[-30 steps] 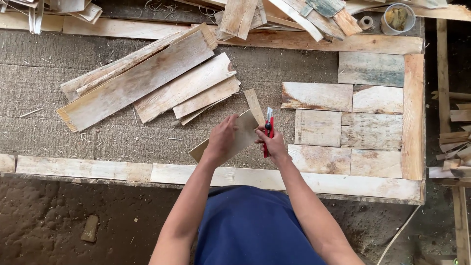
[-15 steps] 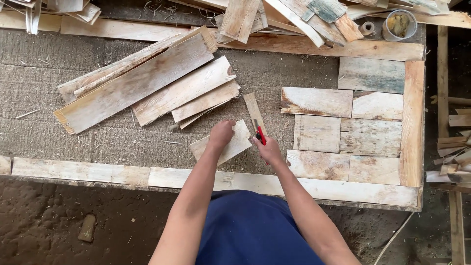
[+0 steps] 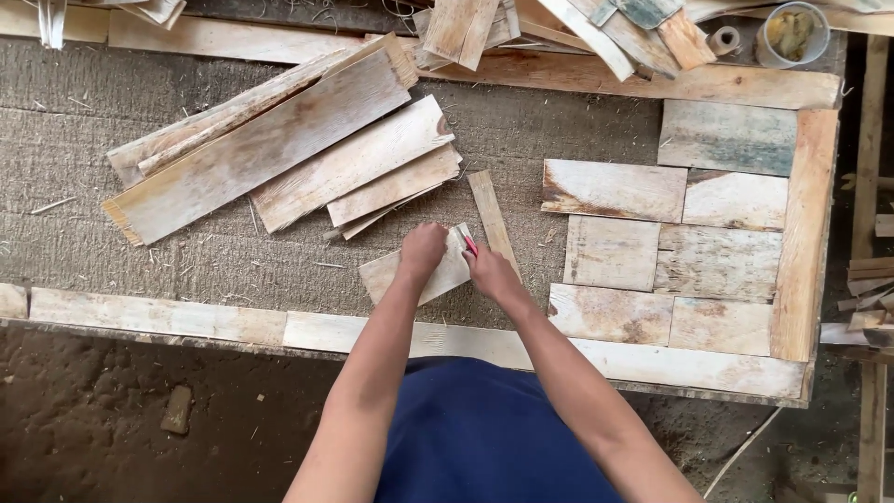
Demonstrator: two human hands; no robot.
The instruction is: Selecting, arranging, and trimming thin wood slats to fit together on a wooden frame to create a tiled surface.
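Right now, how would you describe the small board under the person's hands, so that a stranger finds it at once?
Start from the long pale plank edging the near side of the work surface. Just beyond it, left of the tiled patch of fitted boards, lies a short, pale board at a slant. Unlike the loose pile farther back, it alone has the left hand and right hand pressing on it.
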